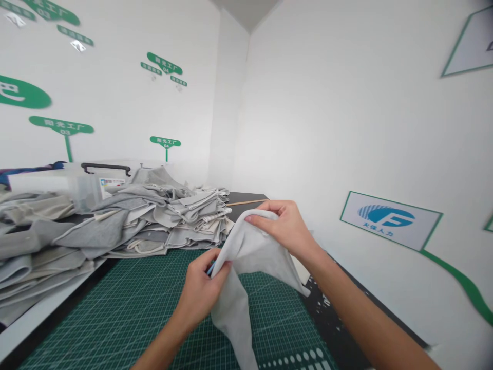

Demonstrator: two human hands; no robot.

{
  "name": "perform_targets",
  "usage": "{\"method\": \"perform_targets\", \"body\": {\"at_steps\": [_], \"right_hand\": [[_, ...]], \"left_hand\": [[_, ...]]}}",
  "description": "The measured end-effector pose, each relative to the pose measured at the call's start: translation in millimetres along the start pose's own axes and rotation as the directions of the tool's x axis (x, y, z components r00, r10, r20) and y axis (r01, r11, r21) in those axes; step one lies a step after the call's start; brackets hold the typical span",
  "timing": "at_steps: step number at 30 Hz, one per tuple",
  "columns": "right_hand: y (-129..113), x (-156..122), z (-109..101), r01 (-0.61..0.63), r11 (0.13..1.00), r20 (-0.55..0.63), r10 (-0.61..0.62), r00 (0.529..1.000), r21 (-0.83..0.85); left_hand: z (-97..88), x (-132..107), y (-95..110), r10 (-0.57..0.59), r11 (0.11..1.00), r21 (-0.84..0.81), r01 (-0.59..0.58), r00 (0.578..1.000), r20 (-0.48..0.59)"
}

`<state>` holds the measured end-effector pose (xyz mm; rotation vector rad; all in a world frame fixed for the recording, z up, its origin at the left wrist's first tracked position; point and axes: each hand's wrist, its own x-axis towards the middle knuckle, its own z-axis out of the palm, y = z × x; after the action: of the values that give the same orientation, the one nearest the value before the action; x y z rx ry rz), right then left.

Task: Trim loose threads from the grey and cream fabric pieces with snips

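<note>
A light grey piece of fabric [265, 252] is held up between my two hands over the green cutting mat [154, 303]. My left hand [204, 282] is closed on its left edge, thumb in front. A small blue thing [210, 268] shows at the left fingers; I cannot make out what it is. My right hand [283, 226] pinches the fabric's upper edge, higher and farther to the right. From the hands the cloth hangs in two parts, one drooping toward the mat's near edge and one spreading to the right.
Heaped grey and cream fabric pieces [154, 216] lie behind and left of the mat. A clear plastic box [79, 187] with a black handle stands behind them. Small white scraps [325, 300] dot the black tabletop at right, beside the white wall [327, 128].
</note>
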<state>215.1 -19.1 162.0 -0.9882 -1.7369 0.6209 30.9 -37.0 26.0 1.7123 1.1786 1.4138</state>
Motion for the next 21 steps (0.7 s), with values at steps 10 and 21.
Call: {"method": "perform_targets", "body": {"at_steps": [10,21], "right_hand": [[15,-14,-43,-0.109,0.96,0.142,0.074,0.987,0.257],[19,-18,-1,-0.187,0.806,-0.005,0.229,0.974,0.562]], "left_hand": [[-60.4,4,-6,-0.091,0.983,-0.128,0.13,0.959,0.27],[-66.0,10,-18,-0.114,0.989,0.128,0.069,0.913,0.391]]}}
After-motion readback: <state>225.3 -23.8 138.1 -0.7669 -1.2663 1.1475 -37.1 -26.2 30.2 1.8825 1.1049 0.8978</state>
